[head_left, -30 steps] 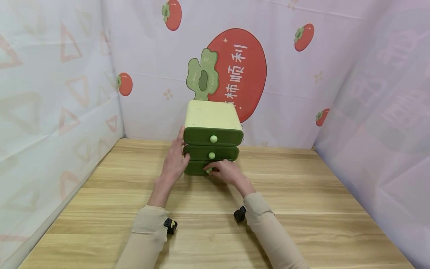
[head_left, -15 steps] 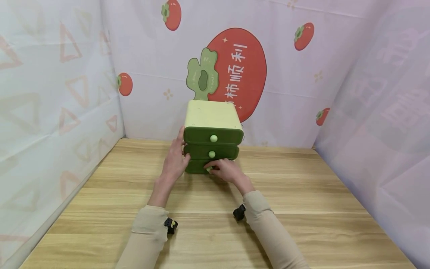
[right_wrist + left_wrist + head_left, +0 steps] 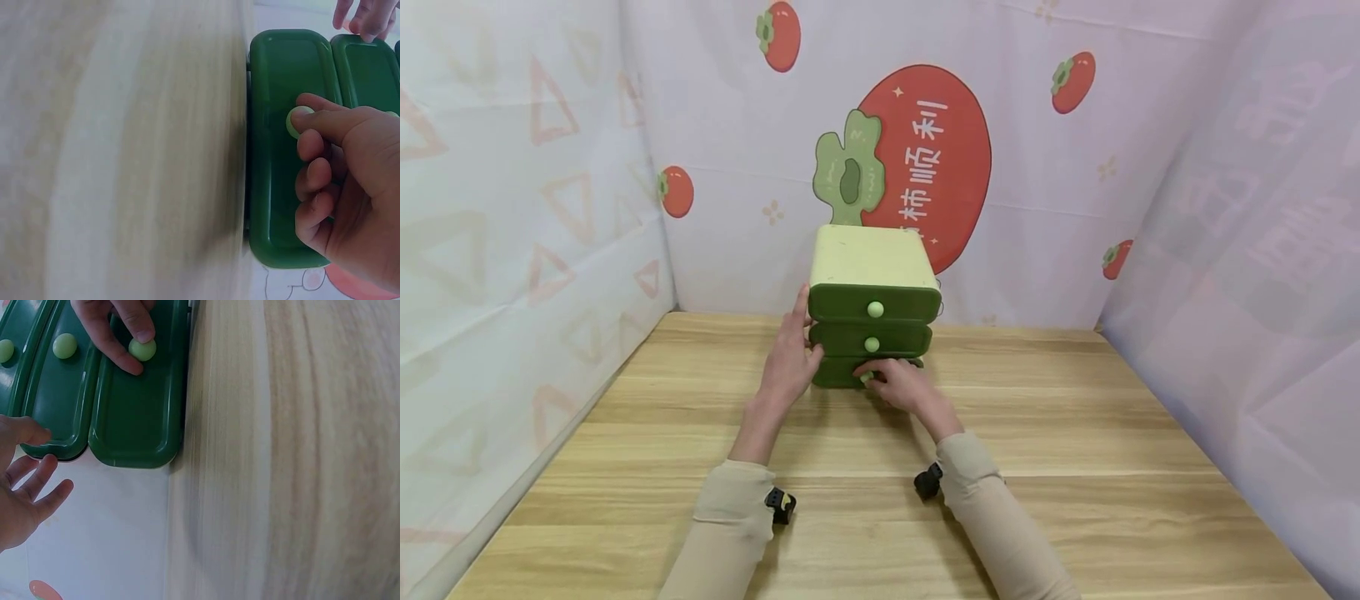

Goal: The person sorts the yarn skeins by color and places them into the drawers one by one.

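Note:
A small cabinet (image 3: 872, 254) with a pale yellow top and three dark green drawers stands at the back of the table. My right hand (image 3: 904, 385) pinches the pale green knob (image 3: 292, 123) of the bottom drawer (image 3: 134, 419) between thumb and index finger, its other fingers curled. At the cabinet's left side is my left hand (image 3: 788, 354), its thumb at the edge of the middle drawer (image 3: 842, 340) and its extended fingers along the side. The top drawer (image 3: 842, 302) sits above, with its own round knob (image 3: 876, 309). All three drawer fronts stand close together.
The wooden table (image 3: 865, 517) stretches in front of the cabinet and to both sides. A backdrop (image 3: 730, 117) printed with persimmons hangs right behind it. Pale cloth walls (image 3: 520, 275) border the table at left and right.
My right hand and forearm have shifted slightly left, with the fingers still at the bottom knob. The left hand keeps its place. The head view has moved a little.

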{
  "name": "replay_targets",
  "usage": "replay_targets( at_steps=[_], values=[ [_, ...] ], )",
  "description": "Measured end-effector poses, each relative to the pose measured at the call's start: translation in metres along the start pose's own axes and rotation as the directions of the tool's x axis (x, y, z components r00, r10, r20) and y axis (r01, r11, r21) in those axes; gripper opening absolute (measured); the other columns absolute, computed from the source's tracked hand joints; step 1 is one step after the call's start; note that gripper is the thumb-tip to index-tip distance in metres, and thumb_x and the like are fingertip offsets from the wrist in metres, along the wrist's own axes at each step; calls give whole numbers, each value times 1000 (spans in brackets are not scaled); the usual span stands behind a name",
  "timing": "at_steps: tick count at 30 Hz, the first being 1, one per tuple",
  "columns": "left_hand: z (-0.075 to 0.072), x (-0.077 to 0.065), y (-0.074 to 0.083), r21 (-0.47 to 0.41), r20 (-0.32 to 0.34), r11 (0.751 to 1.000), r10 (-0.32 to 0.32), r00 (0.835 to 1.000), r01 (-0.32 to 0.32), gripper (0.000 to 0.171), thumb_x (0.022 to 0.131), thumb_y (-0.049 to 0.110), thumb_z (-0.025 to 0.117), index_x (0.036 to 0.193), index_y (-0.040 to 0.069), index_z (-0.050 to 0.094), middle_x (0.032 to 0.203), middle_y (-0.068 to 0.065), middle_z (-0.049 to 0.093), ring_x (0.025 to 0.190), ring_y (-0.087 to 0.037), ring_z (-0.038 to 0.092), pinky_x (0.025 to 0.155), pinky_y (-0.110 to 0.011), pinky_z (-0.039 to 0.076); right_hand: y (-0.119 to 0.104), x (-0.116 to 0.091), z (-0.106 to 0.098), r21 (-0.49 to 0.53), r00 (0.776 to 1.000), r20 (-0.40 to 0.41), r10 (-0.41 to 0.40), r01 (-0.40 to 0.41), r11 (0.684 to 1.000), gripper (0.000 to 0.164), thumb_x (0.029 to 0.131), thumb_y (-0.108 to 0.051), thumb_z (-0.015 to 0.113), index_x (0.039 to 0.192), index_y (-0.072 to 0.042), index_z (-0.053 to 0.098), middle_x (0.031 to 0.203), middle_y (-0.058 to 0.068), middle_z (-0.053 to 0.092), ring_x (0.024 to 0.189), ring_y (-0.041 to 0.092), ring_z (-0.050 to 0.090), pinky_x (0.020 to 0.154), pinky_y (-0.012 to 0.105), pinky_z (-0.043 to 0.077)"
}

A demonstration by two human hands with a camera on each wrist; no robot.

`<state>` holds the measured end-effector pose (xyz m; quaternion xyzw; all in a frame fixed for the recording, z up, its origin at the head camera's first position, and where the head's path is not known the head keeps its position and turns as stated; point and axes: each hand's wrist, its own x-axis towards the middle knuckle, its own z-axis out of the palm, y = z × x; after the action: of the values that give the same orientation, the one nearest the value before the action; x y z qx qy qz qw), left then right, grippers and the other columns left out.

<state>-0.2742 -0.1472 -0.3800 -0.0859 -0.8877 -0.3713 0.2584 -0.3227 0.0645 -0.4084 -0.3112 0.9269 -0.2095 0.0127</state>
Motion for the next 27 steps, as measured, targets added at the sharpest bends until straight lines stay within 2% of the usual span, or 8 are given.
replay_targets(
  at_steps=[4,9,13,15,17,23,27],
  values=[
    [1,-1,0,-3,12,1000,-20,1000,21,101,88,-4,59,160,35,-1,127,-19,52,92,-30,59,69,-41,53,1,-2,3,35,1000,-9,15,-15,999,23,99,-24,60,119,-26,72,55,0,62,46,7,55,52,25,44],
    [4,-2,0,-9,28,999,-38,999,38,104,89,-3,60,159,39,-3,129,-19,51,93,-29,60,69,-40,53,3,-7,3,-12,1000,13,-7,7,1000,26,99,-22,62,123,-26,70,58,-3,61,49,7,55,56,25,45],
    [5,-3,0,-7,25,999,-39,999,39,102,89,-3,60,160,37,-3,130,-18,51,92,-29,60,68,-38,52,1,-11,-6,-65,999,36,-33,35,997,30,97,-20,64,126,-26,69,76,-3,69,61,8,57,64,28,48],
    [5,-2,0,-13,21,999,-40,999,40,102,89,-3,60,160,37,-2,130,-18,51,92,-29,60,67,-38,52,0,-12,-13,-67,998,39,-40,43,997,30,97,-19,64,126,-25,70,87,-2,72,67,10,57,68,30,49],
    [4,-1,-1,-18,21,999,-47,999,47,102,89,-2,60,160,37,-1,131,-17,51,93,-29,60,66,-38,52,-2,-13,-23,-48,999,32,-42,43,998,29,96,-18,65,124,-22,71,91,-1,73,70,11,58,70,31,49],
    [-3,4,-3,-8,37,999,-42,998,43,99,90,1,60,160,35,0,134,-16,53,96,-29,61,64,-38,51,1,-19,-54,23,998,-9,-59,59,998,29,97,-18,64,126,-19,69,75,-3,64,64,8,57,62,26,48],
    [-8,6,-2,0,93,999,-49,994,49,101,92,5,61,159,40,-6,138,-15,52,103,-31,63,68,-40,54,5,-29,-74,146,994,-72,-87,96,985,31,99,-15,62,129,-14,66,70,7,60,60,13,54,55,27,48]
  ],
)
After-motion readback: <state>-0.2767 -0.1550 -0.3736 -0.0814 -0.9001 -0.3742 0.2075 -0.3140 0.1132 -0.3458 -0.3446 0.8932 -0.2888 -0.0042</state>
